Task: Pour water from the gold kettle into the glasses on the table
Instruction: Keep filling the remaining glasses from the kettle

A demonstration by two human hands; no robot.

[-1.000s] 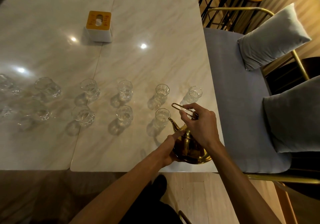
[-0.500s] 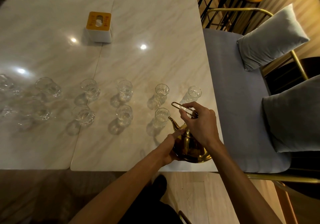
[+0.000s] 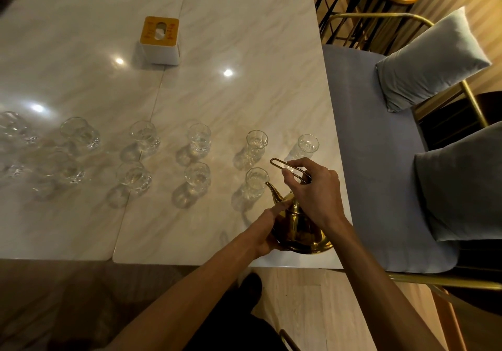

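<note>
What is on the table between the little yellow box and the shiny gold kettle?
In the head view, bare marble with a lamp glare, then glasses: one in the far row and one just beyond the gold kettle's spout. The yellow-topped box stands far back.

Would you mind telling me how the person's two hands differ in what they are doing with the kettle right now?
The right hand grips the thin wire handle from above, fingers curled round it; the left hand lies against the gold kettle lower down, on its body. The right hand's fingers are bent, whereas the left hand's forefinger points straight along the lid toward the spout. Both touch the same kettle at the table's near right corner.
</note>
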